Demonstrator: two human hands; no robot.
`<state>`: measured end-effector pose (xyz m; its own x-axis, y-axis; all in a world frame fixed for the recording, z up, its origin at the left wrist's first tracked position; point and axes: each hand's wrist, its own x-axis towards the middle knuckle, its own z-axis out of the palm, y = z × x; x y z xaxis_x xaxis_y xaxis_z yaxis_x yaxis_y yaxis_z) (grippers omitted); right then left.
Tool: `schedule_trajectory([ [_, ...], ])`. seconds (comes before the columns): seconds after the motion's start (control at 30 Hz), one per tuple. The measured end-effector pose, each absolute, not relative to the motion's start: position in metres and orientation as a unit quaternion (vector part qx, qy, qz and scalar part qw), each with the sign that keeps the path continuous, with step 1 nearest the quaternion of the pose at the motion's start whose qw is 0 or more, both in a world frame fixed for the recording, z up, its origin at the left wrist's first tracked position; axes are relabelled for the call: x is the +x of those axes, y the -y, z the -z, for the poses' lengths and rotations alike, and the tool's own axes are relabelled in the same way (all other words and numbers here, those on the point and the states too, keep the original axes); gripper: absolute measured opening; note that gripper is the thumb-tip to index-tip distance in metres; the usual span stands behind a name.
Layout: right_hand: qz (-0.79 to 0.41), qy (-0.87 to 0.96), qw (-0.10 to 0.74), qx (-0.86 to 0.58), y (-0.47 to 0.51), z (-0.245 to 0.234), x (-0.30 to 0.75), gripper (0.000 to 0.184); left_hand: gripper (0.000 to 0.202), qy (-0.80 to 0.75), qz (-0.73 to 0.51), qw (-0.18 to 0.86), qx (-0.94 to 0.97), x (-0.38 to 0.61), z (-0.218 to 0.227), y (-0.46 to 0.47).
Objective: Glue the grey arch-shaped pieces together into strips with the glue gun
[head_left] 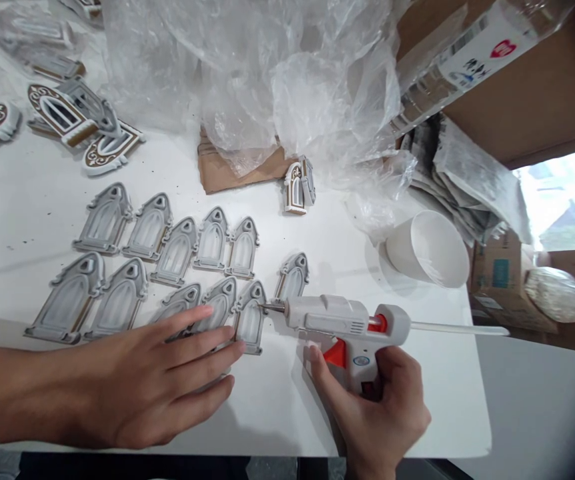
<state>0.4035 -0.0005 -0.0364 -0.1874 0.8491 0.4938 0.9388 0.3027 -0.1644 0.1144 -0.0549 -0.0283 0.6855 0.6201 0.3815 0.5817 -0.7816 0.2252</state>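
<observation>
My right hand (382, 407) is wrapped round the handle of a white hot glue gun (330, 313) with a red trigger. A glue stick (460, 328) juts from its back end. The metal nozzle points left, at the edge of a small grey arched window piece (250, 320); whether it touches cannot be made out. My left hand (167, 383) lies flat with fingers stretched over the lower row, partly covering a neighbouring arched piece (180, 301). Above it runs another row of grey arched pieces (175, 250). One more arched piece (293, 275) lies just beyond the gun.
Brown-and-white arched frames (62, 113) are heaped at the upper left. Crumpled clear plastic (287, 73) and a cardboard scrap (242, 167) lie at the back, near two small upright frames (296, 189). A white cup (425, 250) and a plastic bottle (472, 63) are on the right.
</observation>
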Motion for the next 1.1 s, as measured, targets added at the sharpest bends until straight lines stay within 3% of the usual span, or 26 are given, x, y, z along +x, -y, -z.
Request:
schedule_trajectory([
  [1.1,0.103,0.745,0.237,-0.614,0.0037,0.0381,0.4026,0.061,0.026,-0.336,-0.225,0.046,0.913,0.1141,0.0328,0.0589],
])
